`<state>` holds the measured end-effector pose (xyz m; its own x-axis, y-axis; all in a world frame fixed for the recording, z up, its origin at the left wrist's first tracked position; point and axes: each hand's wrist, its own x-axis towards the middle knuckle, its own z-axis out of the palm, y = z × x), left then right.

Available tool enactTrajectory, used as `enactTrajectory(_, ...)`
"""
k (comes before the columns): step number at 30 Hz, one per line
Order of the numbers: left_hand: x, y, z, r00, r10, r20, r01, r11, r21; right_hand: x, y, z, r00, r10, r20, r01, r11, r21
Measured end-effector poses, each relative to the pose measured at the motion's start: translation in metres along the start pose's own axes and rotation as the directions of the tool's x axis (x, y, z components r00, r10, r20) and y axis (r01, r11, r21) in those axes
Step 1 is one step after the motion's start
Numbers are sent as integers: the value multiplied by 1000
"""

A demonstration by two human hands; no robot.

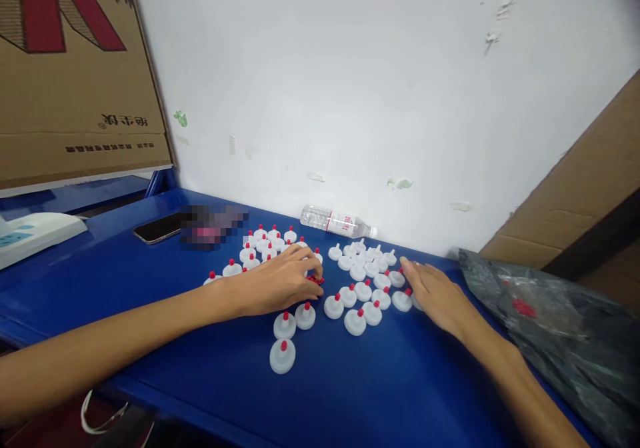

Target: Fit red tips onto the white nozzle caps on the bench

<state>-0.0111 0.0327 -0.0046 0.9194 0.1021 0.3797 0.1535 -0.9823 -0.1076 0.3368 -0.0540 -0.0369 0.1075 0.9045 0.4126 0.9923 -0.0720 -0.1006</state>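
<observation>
My left hand [287, 278] reaches over a small heap of red tips [316, 279] on the blue table. Its fingers curl around the heap, thumb and forefinger apart, with red showing between them. My right hand [434, 295] rests at the right edge of the group of white caps, fingers stretched forward, touching or very close to a red-tipped white cap [401, 300]. Several round white caps with red-tipped spouts [355, 321] stand around both hands. Behind them, white caps with bare spouts [371, 256] are clustered. More red-tipped caps [261, 235] stand beyond my left hand.
A clear plastic bottle [340, 223] lies along the wall. On the left are a phone [163, 228] and a white power strip [37, 235]. A dark plastic bag [560, 341] covers the table's right side. Cardboard [85, 101] stands at the back left.
</observation>
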Motion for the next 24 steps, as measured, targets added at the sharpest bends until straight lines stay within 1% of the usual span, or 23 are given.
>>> enactTrajectory(3, 0, 0, 0, 1000, 25, 2, -25, 1000, -12, 0, -3, -7, 1000, 14, 16, -14, 1000, 13)
enactTrajectory(5, 0, 0, 1, 999, 32, 4, -32, 999, -14, 1, -6, -16, 999, 33, -6, -33, 999, 24)
enactTrajectory(8, -1, -1, 3, 999, 33, 15, -33, 999, -1, 2, -12, -29, 990, 94, -105, -89, 995, 47)
enactTrajectory(10, -2, -1, 4, 1000, 21, 18, -21, 1000, 7, 3, -18, -34, 972, 81, -220, -69, 996, 62)
enactTrajectory(12, -2, -1, 4, 1000, 3, 13, -3, 1000, 11, 3, -25, -36, 949, 11, -315, 20, 995, 96)
enactTrajectory(13, -1, -1, 4, 1000, -6, 5, 6, 1000, 11, 2, -29, -36, 939, -38, -341, 82, 990, 117)
enactTrajectory(14, -1, -1, 3, 1000, -12, -3, 12, 1000, 13, 1, -34, -36, 930, -93, -356, 149, 980, 132)
enactTrajectory(16, 0, -1, 2, 999, -23, -32, 23, 1000, 14, -1, -44, -35, 914, -173, -366, 242, 958, 152)
enactTrajectory(20, 2, 0, -2, 991, -28, -128, 29, 1000, 6, -8, -68, -35, 850, -362, -382, 432, 894, 115)
enactTrajectory(22, 3, 1, -4, 983, -26, -184, 31, 999, 23, -11, -78, -36, 817, -366, -445, 455, 884, 109)
enactTrajectory(24, 3, 3, -6, 971, -17, -239, 31, 998, 54, -14, -85, -38, 760, -402, -510, 524, 844, 115)
